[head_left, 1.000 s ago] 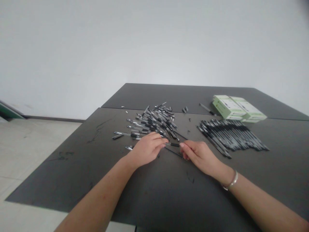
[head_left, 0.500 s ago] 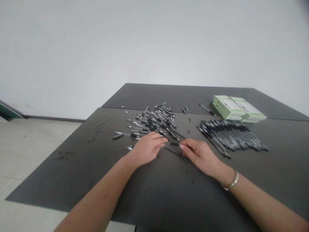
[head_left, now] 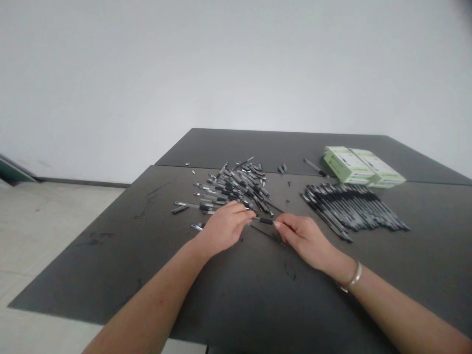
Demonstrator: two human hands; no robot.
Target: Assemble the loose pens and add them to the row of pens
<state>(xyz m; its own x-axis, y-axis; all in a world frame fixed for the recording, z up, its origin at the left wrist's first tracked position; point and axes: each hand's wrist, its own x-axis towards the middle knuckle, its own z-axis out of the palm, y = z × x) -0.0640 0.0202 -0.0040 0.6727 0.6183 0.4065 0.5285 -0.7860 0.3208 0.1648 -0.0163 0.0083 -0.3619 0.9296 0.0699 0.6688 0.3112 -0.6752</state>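
Note:
Between my two hands lies a pen point(head_left: 265, 221) with a black grip, held level just above the table. My left hand point(head_left: 226, 226) is closed around its barrel end, hiding that part. At the other end, my right hand point(head_left: 300, 237) pinches the tip between thumb and forefinger. A thin dark refill point(head_left: 267, 233) rests on the table below the pen. Just beyond my left hand spreads a loose pile of clear pens point(head_left: 236, 184) with black grips. Another pen point(head_left: 197, 226) pokes out from behind my left wrist.
To the right, a row of pens point(head_left: 354, 206) lies side by side. Behind it stand two green-and-white boxes point(head_left: 376, 167), with a single pen point(head_left: 315, 167) beside them. Caps point(head_left: 282, 168) and small parts are scattered near the seam of the dark table point(head_left: 129, 255).
Both hands keep almost the same position and hold on the pen. The view has shifted only very slightly.

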